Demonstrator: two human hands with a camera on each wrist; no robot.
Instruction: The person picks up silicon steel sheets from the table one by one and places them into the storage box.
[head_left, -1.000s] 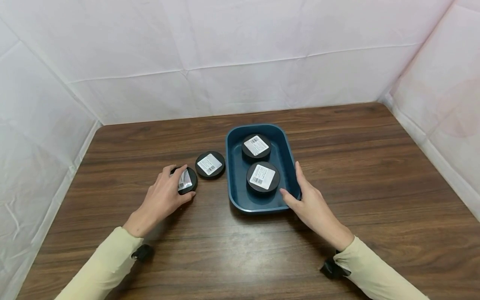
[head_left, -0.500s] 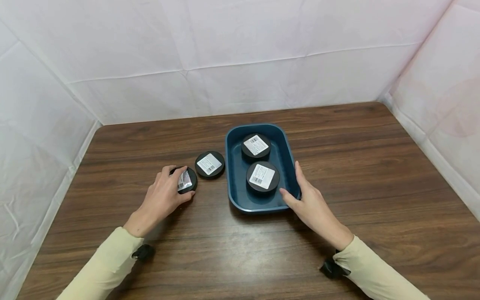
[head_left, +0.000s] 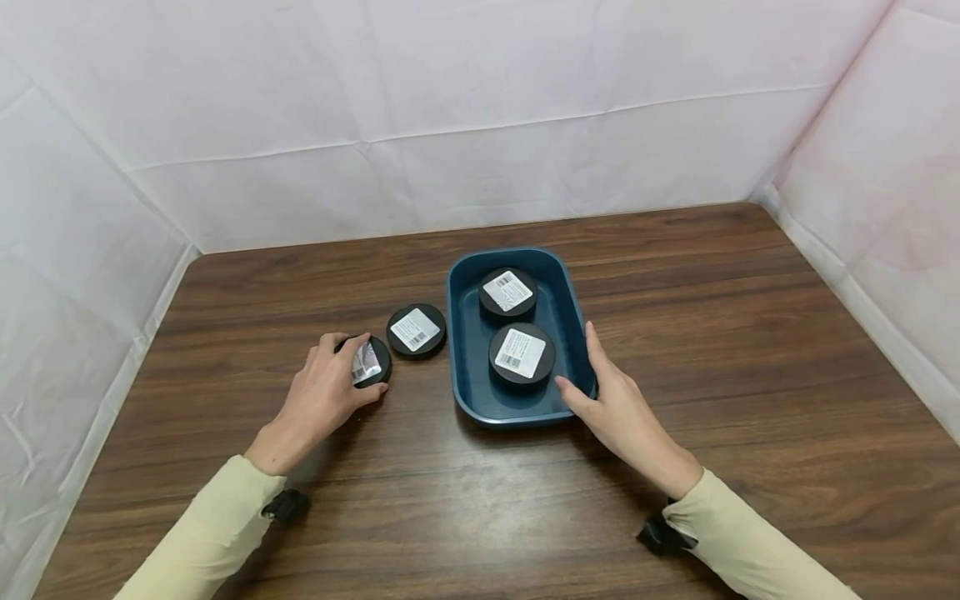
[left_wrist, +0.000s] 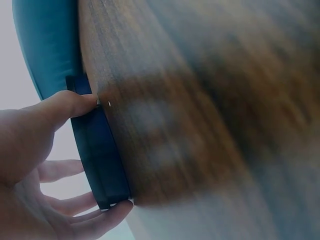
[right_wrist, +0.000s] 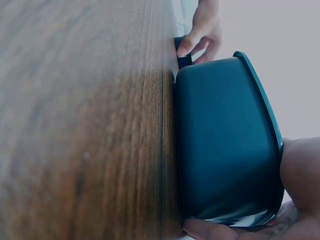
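My left hand (head_left: 322,392) grips a flat, round black disc (head_left: 379,361) by its edge, thumb on the near side and fingers over the far side. A white barcode label on its top is partly covered by the index finger. In the left wrist view the disc (left_wrist: 100,155) sits low against the tabletop. Just beyond it lies a second labelled black disc (head_left: 416,331). My right hand (head_left: 622,417) holds the near right corner of a deep blue tray (head_left: 462,392), thumb over the rim and fingers along the outer side. Two thicker-looking labelled black discs (head_left: 522,383) lie inside the tray.
The wooden table (head_left: 465,508) runs back to a white sheet wall (head_left: 480,167), with more white sheeting on the left and right. The tray's left wall stands close beside the second loose disc. A small black device (head_left: 287,505) is strapped at each sleeve cuff.
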